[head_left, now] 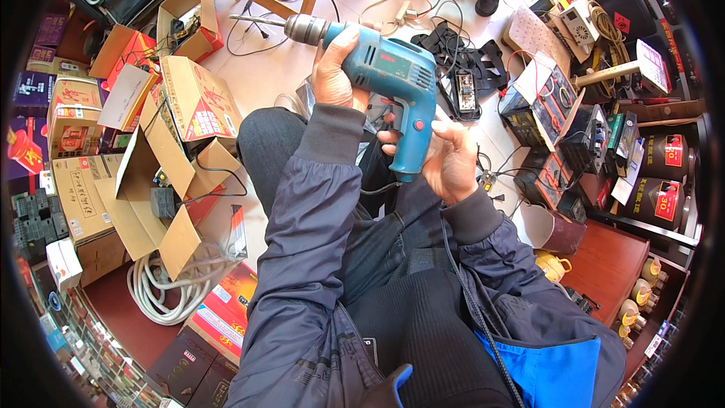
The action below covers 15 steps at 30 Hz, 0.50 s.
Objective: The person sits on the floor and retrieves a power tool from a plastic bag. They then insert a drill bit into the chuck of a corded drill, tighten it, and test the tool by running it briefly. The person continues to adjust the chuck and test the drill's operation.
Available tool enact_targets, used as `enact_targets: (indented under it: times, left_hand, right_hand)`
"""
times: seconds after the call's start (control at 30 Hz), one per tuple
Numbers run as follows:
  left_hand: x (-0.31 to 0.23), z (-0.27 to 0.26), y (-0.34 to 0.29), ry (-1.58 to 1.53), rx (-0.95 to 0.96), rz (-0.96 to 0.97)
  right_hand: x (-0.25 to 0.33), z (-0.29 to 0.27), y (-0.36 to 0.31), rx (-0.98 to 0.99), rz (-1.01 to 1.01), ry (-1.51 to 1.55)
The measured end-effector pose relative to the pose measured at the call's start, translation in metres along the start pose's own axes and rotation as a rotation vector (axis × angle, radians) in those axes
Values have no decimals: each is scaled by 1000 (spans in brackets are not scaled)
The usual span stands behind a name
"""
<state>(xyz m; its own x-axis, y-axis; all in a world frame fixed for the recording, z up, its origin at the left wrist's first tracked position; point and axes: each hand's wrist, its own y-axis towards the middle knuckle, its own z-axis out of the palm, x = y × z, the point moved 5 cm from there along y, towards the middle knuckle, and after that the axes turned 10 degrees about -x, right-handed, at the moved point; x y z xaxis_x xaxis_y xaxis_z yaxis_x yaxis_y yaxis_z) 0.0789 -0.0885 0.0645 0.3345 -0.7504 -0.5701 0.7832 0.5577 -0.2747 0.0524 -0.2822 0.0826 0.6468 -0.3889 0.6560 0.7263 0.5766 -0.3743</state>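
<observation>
A teal electric drill (404,72) with a metal chuck (306,29) and a long bit is held up over my lap, the bit toward the far left. My left hand (340,72) grips the front of its body just behind the chuck. Around the handle (414,136) curls my right hand (451,162), palm up, with fingertips showing on the trigger side and the thumb on the other side. A reddish button sits on the handle. From the handle's lower end a dark cord runs down to the left.
Open cardboard boxes (155,189) crowd the left, beside a coil of pale hose (162,291). Cables and a black strapped bundle (468,68) lie on the floor ahead. Batteries with wires (555,94) and a hammer (612,74) are at right. Another person's dark shoe (487,4) shows at the top.
</observation>
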Motion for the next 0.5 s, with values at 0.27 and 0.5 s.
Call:
enact_targets:
  times: [0.27,0.5]
  left_hand:
    - [-2,4,-2,-3,24,6]
    - [3,-2,2,1,26,15]
  right_hand:
    - [-1,0,1,-7,6,8]
    - [-2,-1,-1,-17,22,0]
